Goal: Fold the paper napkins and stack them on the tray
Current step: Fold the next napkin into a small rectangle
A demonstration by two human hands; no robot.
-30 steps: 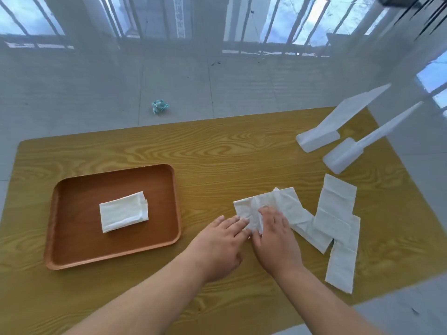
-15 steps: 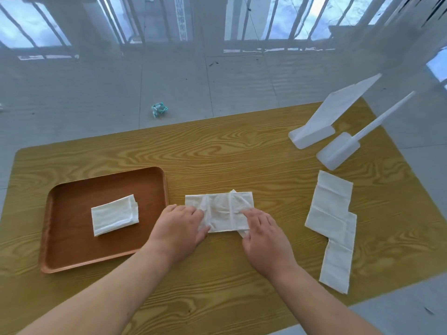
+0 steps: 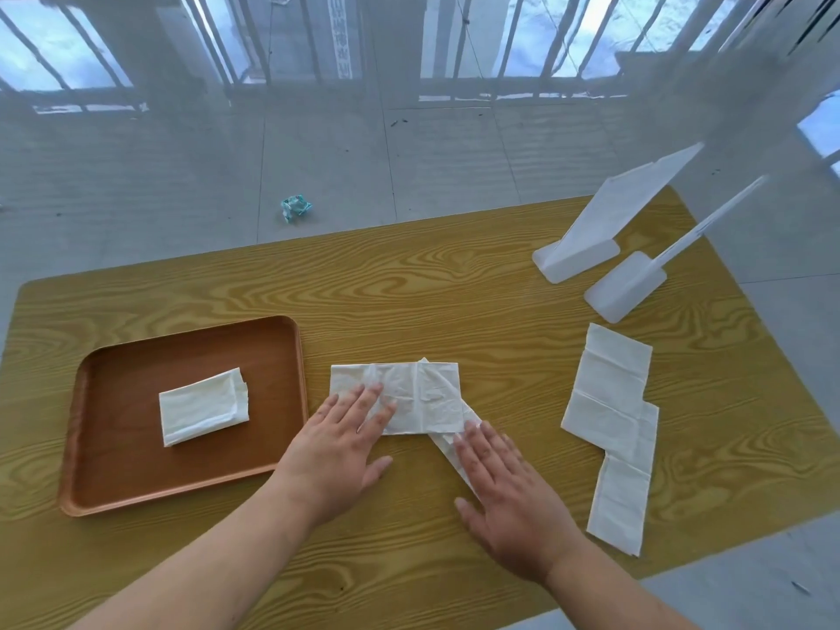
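A white paper napkin [image 3: 418, 395] lies flat on the wooden table just right of the brown tray [image 3: 113, 456]. My left hand [image 3: 338, 441] rests palm down on its left part, fingers spread. My right hand [image 3: 504, 486] lies flat on a second napkin strip [image 3: 447, 443] that sticks out from under the first at the lower right. One folded napkin [image 3: 202, 406] sits in the middle of the tray. More unfolded napkins [image 3: 611, 429] lie overlapping at the right.
Two white plastic stands [image 3: 604, 247] are at the table's back right corner. The table's near edge [image 3: 591, 602] runs close by my right forearm. A crumpled wrapper [image 3: 295, 207] lies on the floor beyond the table.
Both hands slid a napkin leftwards from the pile towards the tray. It now lies spread flat, and my fingers have flattened out on it.
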